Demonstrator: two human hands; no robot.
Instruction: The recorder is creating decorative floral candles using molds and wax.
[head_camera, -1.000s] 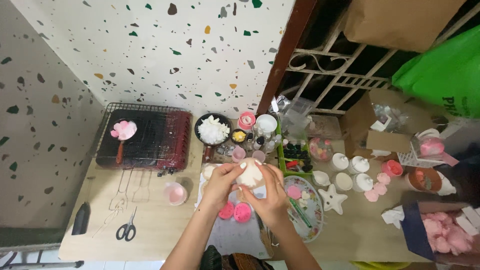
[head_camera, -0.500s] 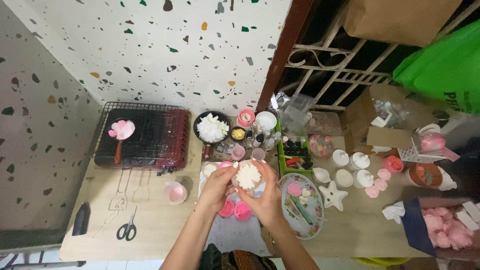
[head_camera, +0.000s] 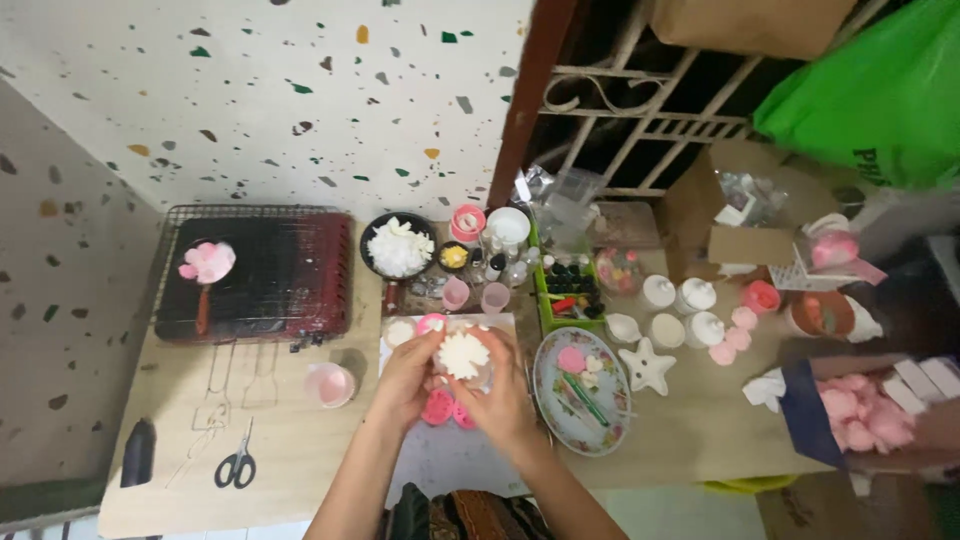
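I am cupping a white flower (head_camera: 463, 353) between both hands, left hand (head_camera: 405, 380) and right hand (head_camera: 503, 398) curled closed around its edges, above the pink moulds (head_camera: 446, 408). I judge shaping is underway; next calls for gentle fingertip pressure. Beyond, a pan (head_camera: 398, 247) is holding white petals.

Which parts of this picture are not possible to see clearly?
- Head view: underside of the white flower piece, covered by the left hand and right hand.
- Small bottles in the green tray: too small.
- Pink pieces in the box: blurred, cut by the right edge.
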